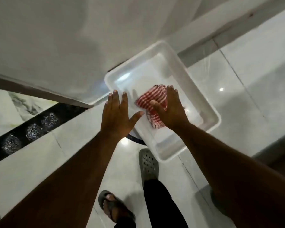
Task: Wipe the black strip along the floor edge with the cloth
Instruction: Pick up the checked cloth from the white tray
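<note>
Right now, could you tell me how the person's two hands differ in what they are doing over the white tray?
The right hand rests on the red-and-white striped cloth inside the white tray, thumb pressed into the fabric; the left hand touches no cloth and is empty. The left hand has its fingers spread, over the tray's near-left rim; the right hand's fingers lie closer together, further inside. Both are palm down with arms outstretched.

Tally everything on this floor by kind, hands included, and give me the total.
Hands: 2, the left hand and the right hand
Red-and-white striped cloth: 1
White plastic tub: 1
Black strip: 1
Footwear: 2, a grey clog and a dark sandal
Total: 7
</note>
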The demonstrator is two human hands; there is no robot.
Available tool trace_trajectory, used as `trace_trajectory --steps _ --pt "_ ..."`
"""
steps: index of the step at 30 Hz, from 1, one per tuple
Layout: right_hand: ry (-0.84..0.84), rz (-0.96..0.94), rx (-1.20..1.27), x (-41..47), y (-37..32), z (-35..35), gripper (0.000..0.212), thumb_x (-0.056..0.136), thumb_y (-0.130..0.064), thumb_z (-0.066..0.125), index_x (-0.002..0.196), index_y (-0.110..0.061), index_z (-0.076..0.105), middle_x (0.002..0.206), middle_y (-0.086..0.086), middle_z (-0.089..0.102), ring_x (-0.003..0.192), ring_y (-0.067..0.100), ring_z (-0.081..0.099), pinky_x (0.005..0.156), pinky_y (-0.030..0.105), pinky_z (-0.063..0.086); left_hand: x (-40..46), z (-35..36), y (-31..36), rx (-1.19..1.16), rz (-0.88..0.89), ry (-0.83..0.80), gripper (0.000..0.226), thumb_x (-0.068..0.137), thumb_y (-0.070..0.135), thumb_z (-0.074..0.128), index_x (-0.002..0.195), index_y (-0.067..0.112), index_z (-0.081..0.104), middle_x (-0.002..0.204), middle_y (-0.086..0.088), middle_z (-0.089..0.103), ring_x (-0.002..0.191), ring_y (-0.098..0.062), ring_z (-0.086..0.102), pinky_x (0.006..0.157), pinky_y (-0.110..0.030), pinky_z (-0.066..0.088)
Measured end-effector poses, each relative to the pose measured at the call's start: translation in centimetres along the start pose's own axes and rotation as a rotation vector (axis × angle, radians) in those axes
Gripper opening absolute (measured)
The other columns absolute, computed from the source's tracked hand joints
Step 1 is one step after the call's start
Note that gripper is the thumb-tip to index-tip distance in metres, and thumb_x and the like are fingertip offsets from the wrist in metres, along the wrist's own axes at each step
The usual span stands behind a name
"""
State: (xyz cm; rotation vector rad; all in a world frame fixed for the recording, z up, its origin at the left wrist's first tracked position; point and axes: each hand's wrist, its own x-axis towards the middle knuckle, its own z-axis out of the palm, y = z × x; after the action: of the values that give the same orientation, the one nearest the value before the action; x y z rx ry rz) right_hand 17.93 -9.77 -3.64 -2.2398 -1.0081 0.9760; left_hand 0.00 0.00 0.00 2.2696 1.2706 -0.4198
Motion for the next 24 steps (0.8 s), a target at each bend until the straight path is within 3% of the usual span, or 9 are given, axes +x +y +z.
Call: trace_trajectory --steps 2,7,9,11,14,16,20,22,24 --pt "-0.018 -0.046 -0.167 2.2 2.5 2.0 0.097 0.089 -0.081 0.036 0.157 -0.013 0.023 0.164 0.014 0.023 0.153 0.035 0.015 0.123 0.058 0.013 2.0 2.7 -0.1 0.068 0.045 0.053 0.104 0.091 0.079 0.038 0.166 0.011 0.016 0.173 -0.024 0.01 0.161 -0.043 0.01 0.127 -0.054 0.015" --pt "-0.074 -0.113 -0.487 2.7 6.2 5.5 0.108 0.078 -0.088 0.017 0.161 -0.021 0.002 0.166 0.007 -0.015 0.149 0.027 -0.022 0.118 0.044 -0.018 3.4 8.0 -1.5 0.177 0.102 0.195 0.106 0.091 0.082 0.027 0.161 0.003 0.033 0.168 -0.028 0.025 0.156 -0.049 0.023 0.122 -0.055 0.02" --pt "-0.019 -0.165 -0.531 2.5 7.1 6.1 0.103 0.082 -0.084 0.021 0.161 -0.019 0.005 0.163 0.007 -0.015 0.148 0.027 -0.021 0.116 0.04 -0.025 3.4 8.6 -1.9 0.21 0.155 0.297 0.1 0.094 0.079 0.03 0.16 0.004 0.035 0.167 -0.029 0.028 0.154 -0.05 0.025 0.12 -0.054 0.019" --pt "0.035 -0.179 -0.534 2.5 7.4 6.9 0.089 0.093 -0.073 0.026 0.16 -0.015 0.016 0.165 0.011 -0.003 0.15 0.031 -0.012 0.116 0.039 -0.026 3.5 8.8 -2.1 0.232 0.178 0.328 0.098 0.093 0.078 0.033 0.161 0.006 0.032 0.166 -0.029 0.029 0.154 -0.051 0.026 0.119 -0.054 0.019" --pt "0.149 -0.2 -0.459 2.5 7.0 7.3 0.064 0.101 -0.048 0.037 0.152 -0.009 0.039 0.162 0.019 0.025 0.149 0.034 0.004 0.12 0.044 -0.014 3.6 8.7 -2.0 0.262 0.165 0.308 0.104 0.09 0.082 0.026 0.161 0.007 0.028 0.167 -0.028 0.028 0.154 -0.049 0.027 0.119 -0.053 0.018" --pt "0.188 -0.163 -0.37 2.8 6.4 7.0 0.049 0.104 -0.03 0.046 0.146 -0.006 0.048 0.16 0.019 0.032 0.151 0.037 0.012 0.122 0.05 -0.001 3.3 8.3 -2.2 0.243 0.168 0.292 0.108 0.089 0.085 0.018 0.162 0.006 0.022 0.168 -0.027 0.026 0.155 -0.046 0.025 0.12 -0.052 0.017" --pt "0.192 0.041 -0.155 2.0 2.6 5.3 0.041 0.106 -0.019 0.046 0.146 -0.015 0.045 0.156 0.012 0.041 0.143 0.033 0.039 0.117 0.046 0.032 1.8 6.7 -4.8 0.12 0.187 0.297 0.111 0.09 0.085 0.018 0.163 0.002 0.021 0.169 -0.028 0.02 0.157 -0.045 0.02 0.124 -0.052 0.017" --pt "0.234 0.074 0.034 0.8 -0.5 4.9 0.035 0.107 -0.021 0.045 0.142 -0.021 0.047 0.132 0.01 0.062 0.112 0.026 0.064 0.091 0.042 0.058 0.2 5.7 -7.7 0.095 0.167 0.329 0.108 0.092 0.083 0.022 0.16 -0.001 0.03 0.166 -0.031 0.026 0.154 -0.049 0.027 0.122 -0.056 0.023" --pt "0.245 0.027 0.196 -0.7 -4.1 5.2 0.028 0.106 -0.021 0.047 0.132 -0.027 0.055 0.099 0.008 0.068 0.074 0.021 0.068 0.057 0.036 0.061 -1.8 4.8 -11.1 0.093 0.119 0.328 0.108 0.092 0.083 0.027 0.158 -0.001 0.035 0.164 -0.032 0.031 0.151 -0.05 0.033 0.12 -0.058 0.028"
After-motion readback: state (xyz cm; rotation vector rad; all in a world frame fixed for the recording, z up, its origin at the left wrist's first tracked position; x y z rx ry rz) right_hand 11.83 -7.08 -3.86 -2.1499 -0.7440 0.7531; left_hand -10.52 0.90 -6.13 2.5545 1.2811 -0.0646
